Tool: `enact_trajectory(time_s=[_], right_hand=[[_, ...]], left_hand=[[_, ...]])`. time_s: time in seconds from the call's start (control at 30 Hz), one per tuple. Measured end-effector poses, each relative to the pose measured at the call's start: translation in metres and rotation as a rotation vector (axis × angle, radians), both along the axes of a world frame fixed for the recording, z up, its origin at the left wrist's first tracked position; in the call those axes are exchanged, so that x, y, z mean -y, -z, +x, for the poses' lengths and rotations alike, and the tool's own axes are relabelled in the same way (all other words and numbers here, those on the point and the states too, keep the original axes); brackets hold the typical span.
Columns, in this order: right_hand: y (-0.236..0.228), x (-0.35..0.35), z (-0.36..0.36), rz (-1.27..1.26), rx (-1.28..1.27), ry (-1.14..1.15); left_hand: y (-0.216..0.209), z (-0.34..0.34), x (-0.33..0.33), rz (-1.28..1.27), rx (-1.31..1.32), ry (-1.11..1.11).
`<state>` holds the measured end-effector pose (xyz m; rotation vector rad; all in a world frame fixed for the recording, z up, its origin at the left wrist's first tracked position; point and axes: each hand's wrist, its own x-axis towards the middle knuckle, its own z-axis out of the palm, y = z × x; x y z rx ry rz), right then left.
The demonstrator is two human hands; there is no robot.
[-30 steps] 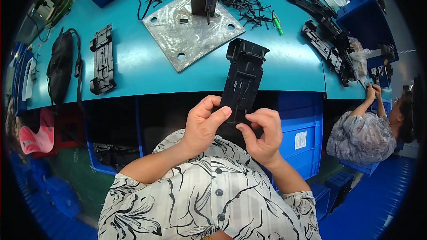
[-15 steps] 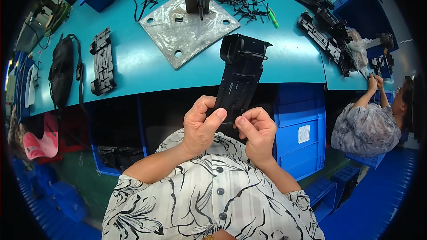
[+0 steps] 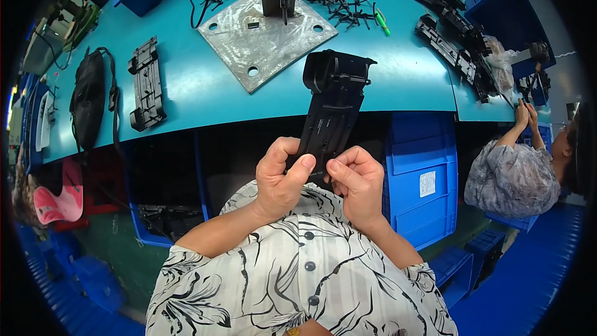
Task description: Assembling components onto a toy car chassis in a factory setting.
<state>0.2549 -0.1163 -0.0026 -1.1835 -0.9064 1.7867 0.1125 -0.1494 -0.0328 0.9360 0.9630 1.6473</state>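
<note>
At the frame's centre, the left hand [image 3: 280,177] and right hand [image 3: 356,180] are pinching the long black plastic bracket [image 3: 331,111] with closed fingers, seemingly inspecting it, which probably calls for turning it next.

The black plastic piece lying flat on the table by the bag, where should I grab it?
Probably across the narrow middle of the black piece, coming down from above. It lies flat and long on the teal table, both long edges free, with the bag off to one side. Its ends look lumpy, so the middle seems easier to pinch.
</note>
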Motion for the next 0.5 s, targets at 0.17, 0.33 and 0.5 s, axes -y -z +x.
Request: enact_trajectory(time_s=[0.17, 0.33, 0.5], right_hand=[[-0.001, -0.002, -0.004, -0.009, 0.010, -0.029], [-0.002, 0.000, -0.009, 0.027, 0.029, -0.016], [0.001, -0.001, -0.011, 0.090, 0.058, -0.010]], left_hand=[[-0.002, -0.003, 0.001, -0.020, 0.082, 0.022], [0.005, -0.004, 0.003, -0.036, 0.059, -0.022], [0.003, -0.005, 0.002, 0.119, -0.199, -0.136]])
